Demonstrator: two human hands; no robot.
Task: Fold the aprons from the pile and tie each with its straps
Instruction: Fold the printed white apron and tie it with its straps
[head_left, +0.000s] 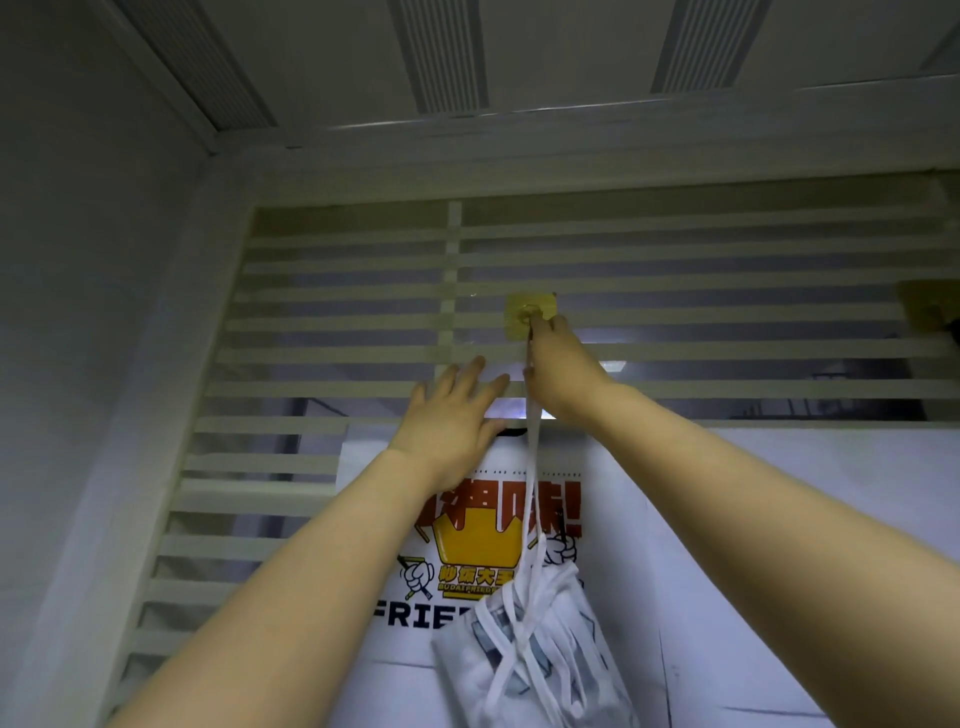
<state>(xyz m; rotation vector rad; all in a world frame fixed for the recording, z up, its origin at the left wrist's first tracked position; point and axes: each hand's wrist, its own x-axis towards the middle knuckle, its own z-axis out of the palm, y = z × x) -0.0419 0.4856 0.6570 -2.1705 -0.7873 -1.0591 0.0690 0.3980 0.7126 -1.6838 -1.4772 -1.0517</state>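
- Folded apron (540, 654) was a pale white bundle with faint blue-grey print, wrapped crosswise by several turns of its own thin white ties.
- The bundle hung low and centre-right in the head view, in front of a printed white panel (467, 545) and well below both hands.
- A white strap (532, 467) ran taut from the bundle straight up to a yellow square adhesive hook (531, 314).
- Right hand (563, 374) was raised to the hook, fingertips pinching the top of the strap right at it.
- Left hand (452, 415) was just beside the right, fingers straight and spread, holding nothing; could not tell whether the palm touched the slats.
- The hook was stuck on a slatted white screen (337, 338).
- The panel carried red characters, a yellow crown shape, cartoon fists and black letters "FRIE…", the rest covered by the bundle.
- Could not tell whether the panel was a poster or another apron; a dark piece at its top edge was half hidden by the left hand.
- The bundle's lower end was cut off by the frame's bottom edge.
- Second yellow hook (927, 306) at far right, blurred and partly cut off.
- The right thumb was hidden behind the hand.
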